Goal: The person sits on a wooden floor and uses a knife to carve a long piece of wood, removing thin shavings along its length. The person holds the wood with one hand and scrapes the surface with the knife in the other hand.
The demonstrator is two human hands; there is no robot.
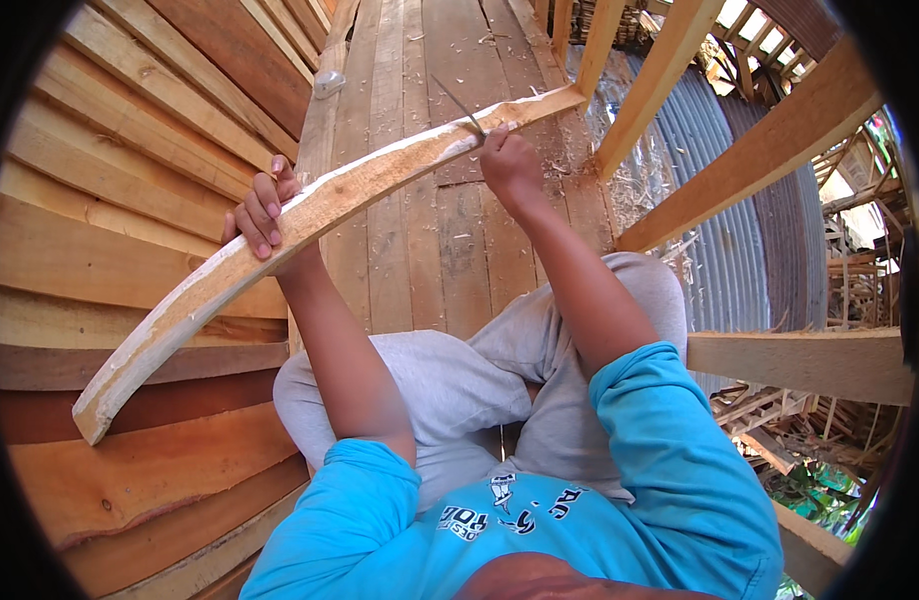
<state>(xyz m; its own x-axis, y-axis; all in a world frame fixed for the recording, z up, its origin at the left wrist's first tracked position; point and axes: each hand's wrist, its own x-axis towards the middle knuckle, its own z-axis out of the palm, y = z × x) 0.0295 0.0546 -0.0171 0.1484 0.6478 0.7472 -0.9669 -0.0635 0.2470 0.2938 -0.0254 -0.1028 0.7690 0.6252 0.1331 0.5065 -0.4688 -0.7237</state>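
Pale, rough-barked curved plank (310,215) runs from seven to one o'clock above the floorboards (430,260). Left hand (262,212) clamps its grip around the plank's middle. Right hand (510,165), at twelve o'clock, pinches a thin dark blade (458,103) against its upper edge.

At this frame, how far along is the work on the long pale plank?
Seemingly mid-job. Done: shavings litter the plank floor, and the pale plank's near stretch looks freshly trimmed. In hand: the left hand grips the plank's middle while the right hand works a thin blade on its upper edge. Left: the far end past the blade looks uneven.
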